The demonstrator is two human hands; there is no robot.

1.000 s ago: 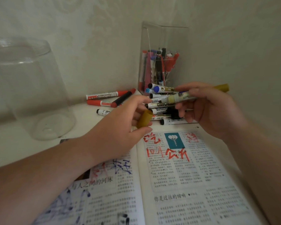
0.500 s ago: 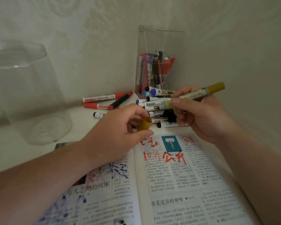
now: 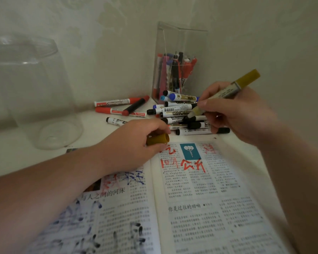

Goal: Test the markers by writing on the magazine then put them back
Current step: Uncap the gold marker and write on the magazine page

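Note:
My right hand (image 3: 237, 114) holds an uncapped gold marker (image 3: 228, 91) tilted, its tip pointing down-left above the pile of markers (image 3: 180, 114). My left hand (image 3: 134, 142) pinches the marker's gold cap (image 3: 158, 139) at the top edge of the open magazine (image 3: 191, 189). The magazine lies flat in front of me, with red, blue and black scribbles on both pages. The gold tip is not touching the paper.
A clear square holder (image 3: 180, 61) with several markers stands in the corner behind the pile. Three red markers (image 3: 117, 107) lie to its left. A large clear glass jar (image 3: 31, 92) stands at the left. Walls close in behind and to the right.
My right hand has raised the gold marker's back end and tilted the tip downward. My left hand with the cap has lowered a little toward the magazine's top edge.

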